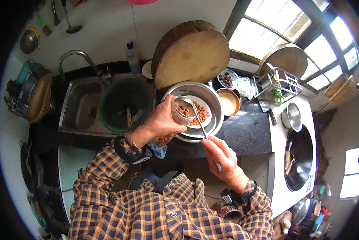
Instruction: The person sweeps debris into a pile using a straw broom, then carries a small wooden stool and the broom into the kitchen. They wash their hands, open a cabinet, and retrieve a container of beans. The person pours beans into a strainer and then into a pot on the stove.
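Observation:
My left hand [160,120] is closed around a clear jar [178,119], its mouth tipped up toward the right. Reddish-brown nuts that look like peanuts show inside, and more show below my hand. My right hand [222,157] grips the handle of a metal spoon [202,129], whose bowl end is at the jar's mouth. Just beyond the jar, a white plate [205,105] carries loose peanuts [201,113]. That plate sits in a wide metal basin [218,125] on the counter. Part of the plate is hidden by the jar and spoon.
A thick round chopping board [191,60] leans behind the basin. To its right stand an orange-rimmed bowl [234,108], a bowl of dark pieces [228,79] and a wire rack [281,86]. At left, a green basin [107,116] sits in the sink [73,127]. A wok [298,176] is far right.

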Demonstrator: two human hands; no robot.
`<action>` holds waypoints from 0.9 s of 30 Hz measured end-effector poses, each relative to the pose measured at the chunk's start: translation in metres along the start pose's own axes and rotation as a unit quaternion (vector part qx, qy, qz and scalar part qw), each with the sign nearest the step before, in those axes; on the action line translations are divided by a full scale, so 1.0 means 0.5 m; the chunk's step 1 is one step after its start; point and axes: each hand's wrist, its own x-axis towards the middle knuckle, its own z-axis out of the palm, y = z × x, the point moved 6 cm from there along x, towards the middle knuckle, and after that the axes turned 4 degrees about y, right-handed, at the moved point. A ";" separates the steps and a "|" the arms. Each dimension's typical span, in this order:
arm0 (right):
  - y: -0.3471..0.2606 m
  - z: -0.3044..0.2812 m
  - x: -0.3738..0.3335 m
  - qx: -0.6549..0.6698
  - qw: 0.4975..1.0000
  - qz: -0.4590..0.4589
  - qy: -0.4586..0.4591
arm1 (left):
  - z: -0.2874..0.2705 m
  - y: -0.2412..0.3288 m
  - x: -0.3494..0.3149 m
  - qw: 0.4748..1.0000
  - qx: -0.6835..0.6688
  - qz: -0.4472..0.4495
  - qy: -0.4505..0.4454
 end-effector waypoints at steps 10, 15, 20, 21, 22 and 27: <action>0.294 0.043 -0.051 0.037 0.973 0.205 0.099 | -0.040 -0.021 -0.038 0.997 -0.052 0.028 0.041; 0.388 0.107 -0.084 -0.067 0.987 0.143 -0.005 | -0.054 -0.035 -0.062 0.998 -0.044 0.009 0.046; 0.412 0.126 -0.101 -0.083 0.985 0.150 -0.037 | -0.062 -0.047 -0.073 0.997 -0.045 -0.018 0.062; 0.426 0.130 -0.110 -0.038 0.974 0.223 -0.028 | -0.062 -0.050 -0.075 0.997 -0.046 -0.028 0.063; 0.431 0.130 -0.123 0.016 0.961 0.277 -0.008 | -0.061 -0.053 -0.076 0.996 -0.051 -0.039 0.061; 0.453 0.168 -0.175 0.351 0.781 0.504 0.114 | -0.062 -0.050 -0.077 0.996 -0.045 -0.019 0.077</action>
